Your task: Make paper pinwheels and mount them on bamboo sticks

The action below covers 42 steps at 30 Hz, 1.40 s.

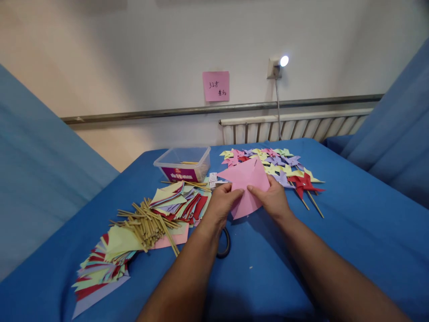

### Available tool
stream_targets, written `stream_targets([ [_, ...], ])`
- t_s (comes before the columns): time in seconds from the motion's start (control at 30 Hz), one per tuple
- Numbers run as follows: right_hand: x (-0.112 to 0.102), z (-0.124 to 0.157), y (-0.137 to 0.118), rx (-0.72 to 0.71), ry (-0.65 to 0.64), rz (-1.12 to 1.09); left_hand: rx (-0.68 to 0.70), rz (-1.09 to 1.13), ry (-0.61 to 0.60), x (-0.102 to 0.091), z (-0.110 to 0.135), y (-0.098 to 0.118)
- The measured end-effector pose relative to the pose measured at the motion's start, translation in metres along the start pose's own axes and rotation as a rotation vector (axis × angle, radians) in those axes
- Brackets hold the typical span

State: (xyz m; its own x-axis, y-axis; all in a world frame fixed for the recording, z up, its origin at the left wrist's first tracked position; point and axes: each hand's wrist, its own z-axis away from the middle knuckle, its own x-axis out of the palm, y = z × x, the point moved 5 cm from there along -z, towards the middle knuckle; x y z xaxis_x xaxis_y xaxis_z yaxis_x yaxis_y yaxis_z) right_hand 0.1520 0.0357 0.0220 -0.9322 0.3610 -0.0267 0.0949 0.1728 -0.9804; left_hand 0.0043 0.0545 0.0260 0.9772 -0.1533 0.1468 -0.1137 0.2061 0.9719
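Observation:
Both my hands hold a pink paper sheet [246, 184] above the blue table [351, 232]. My left hand [221, 205] pinches its lower left part with fingers closed on it. My right hand [273, 200] grips the sheet's right side, thumb on top. One corner of the sheet is folded up. A pile of wooden sticks [147, 221] lies to the left of my left hand, on stacks of coloured paper [179, 203].
Finished paper pinwheels [284, 167] lie at the back right. A clear plastic box [184, 163] stands at the back. More cut coloured paper [103, 264] is at the front left. A dark ring-shaped object [225, 243] lies under my left wrist. Blue screens flank both sides.

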Motion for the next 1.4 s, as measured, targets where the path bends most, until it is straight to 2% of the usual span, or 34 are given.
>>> stream_targets([
  [0.17,0.000,-0.002,0.001,0.015,-0.013,0.020,-0.034,-0.022,-0.033,-0.001,-0.002,-0.005],
  [0.3,0.001,-0.001,-0.001,-0.012,-0.020,0.078,-0.040,-0.044,0.011,-0.002,-0.001,-0.005],
  [0.6,0.001,-0.003,0.005,0.029,-0.025,0.016,-0.030,-0.028,0.016,-0.003,-0.002,-0.006],
  [0.83,0.008,-0.001,0.018,0.171,-0.110,-0.306,-0.048,0.039,-0.011,-0.002,-0.002,-0.005],
  [0.93,0.009,0.000,0.020,0.185,-0.126,-0.336,-0.042,0.051,-0.018,-0.002,-0.002,-0.005],
  [1.13,0.008,-0.001,0.018,0.140,-0.109,-0.314,-0.052,0.065,-0.031,-0.002,-0.002,-0.005],
  [1.3,0.008,-0.002,0.016,0.096,-0.113,-0.189,-0.081,0.059,-0.022,-0.003,-0.002,-0.007],
  [1.4,0.003,0.001,0.006,-0.041,-0.059,-0.061,-0.057,0.122,0.002,-0.004,-0.004,-0.007],
])
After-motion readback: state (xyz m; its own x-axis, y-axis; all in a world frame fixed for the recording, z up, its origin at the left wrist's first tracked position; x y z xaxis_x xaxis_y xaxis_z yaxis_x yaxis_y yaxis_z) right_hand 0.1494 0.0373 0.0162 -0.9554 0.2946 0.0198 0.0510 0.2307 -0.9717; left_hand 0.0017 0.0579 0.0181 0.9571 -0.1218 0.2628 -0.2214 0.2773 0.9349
